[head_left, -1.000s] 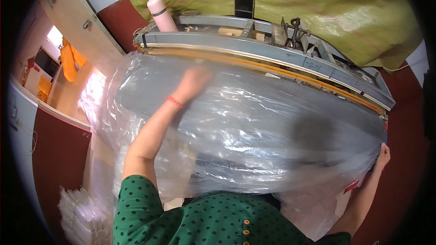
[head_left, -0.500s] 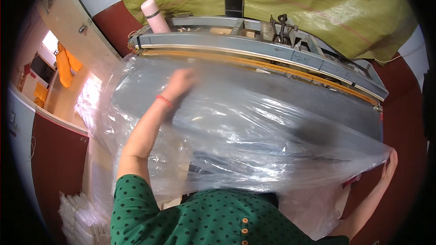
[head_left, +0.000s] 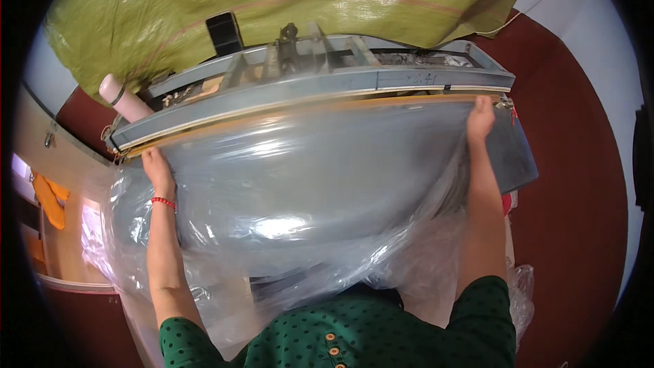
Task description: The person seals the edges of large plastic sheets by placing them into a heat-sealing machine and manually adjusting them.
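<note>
A wide sheet of clear plastic film (head_left: pixel 327 157) is stretched over a grey tabletop, its far edge lying along an orange strip (head_left: pixel 340 104) below a long metal bar. My left hand (head_left: pixel 158 169), with a red bead bracelet at the wrist, pinches the film at its far left corner. At the far right, near the end of the orange strip, my right hand (head_left: pixel 481 119) is closed on the film's other corner. Loose folds of film hang down toward my body, and bright glare covers part of it.
Behind the strip runs a grey metal frame (head_left: pixel 272 105) with clamps. A pink flask (head_left: pixel 125 97) and a black phone (head_left: pixel 224 34) stand by it. Yellow-green sheeting (head_left: pixel 306 0) hangs behind. A doorway lies at the left, a dark red wall (head_left: pixel 572 197) at the right.
Both hands have moved to the far edge, the left one outward to the left and the right one up from the near right corner. The film now lies taut along the strip. The view has turned right.
</note>
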`<state>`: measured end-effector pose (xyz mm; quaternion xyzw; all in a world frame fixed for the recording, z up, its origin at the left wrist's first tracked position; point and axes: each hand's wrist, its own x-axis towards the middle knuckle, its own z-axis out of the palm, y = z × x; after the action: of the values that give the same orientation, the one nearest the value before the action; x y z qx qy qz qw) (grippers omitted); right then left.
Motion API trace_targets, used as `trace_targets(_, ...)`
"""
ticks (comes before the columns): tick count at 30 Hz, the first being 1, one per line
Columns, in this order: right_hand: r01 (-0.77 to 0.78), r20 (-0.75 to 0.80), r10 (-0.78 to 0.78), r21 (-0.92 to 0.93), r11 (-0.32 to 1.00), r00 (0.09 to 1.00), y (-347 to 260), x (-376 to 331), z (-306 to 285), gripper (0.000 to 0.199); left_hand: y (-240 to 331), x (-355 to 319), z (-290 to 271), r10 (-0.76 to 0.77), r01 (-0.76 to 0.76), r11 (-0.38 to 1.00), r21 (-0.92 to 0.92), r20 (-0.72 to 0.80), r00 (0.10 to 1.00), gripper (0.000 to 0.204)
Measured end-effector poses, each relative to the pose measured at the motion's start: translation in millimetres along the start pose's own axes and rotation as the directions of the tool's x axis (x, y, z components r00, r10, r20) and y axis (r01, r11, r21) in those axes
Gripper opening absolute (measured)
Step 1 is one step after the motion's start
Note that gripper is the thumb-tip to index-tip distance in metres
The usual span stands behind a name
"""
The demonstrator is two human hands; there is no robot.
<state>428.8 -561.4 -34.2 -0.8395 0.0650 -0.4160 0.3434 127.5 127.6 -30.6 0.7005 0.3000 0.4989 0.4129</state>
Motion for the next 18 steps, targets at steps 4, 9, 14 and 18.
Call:
trace_targets(4, -0.006, -0.007, 0.007, 0.1, 0.995, 1.0, -10, -2, 21, 0.019, -41, 17, 3, -0.033, 0.033, 0.992, -0.122, -0.002, 0.999, 0.017)
trace_targets(9, -0.07, -0.078, 0.09, 0.232, 0.97, 0.993, -5, 4, 24, 0.018, -43, 20, 6, -0.085, 0.084, 0.969, -0.233, 0.009, 0.996, 0.016)
trace_targets(14, -0.162, -0.144, 0.171, 0.075, 0.984, 0.975, -4, 7, 24, 0.018, -33, 16, 2, -0.108, 0.1, 0.973, -0.207, -0.026, 0.994, 0.016)
trace_targets(18, -0.244, -0.168, 0.247, 0.038, 0.969, 0.954, 0, 14, 25, 0.02, -32, 16, -3, -0.218, 0.185, 0.905, -0.383, -0.046, 0.975, 0.016)
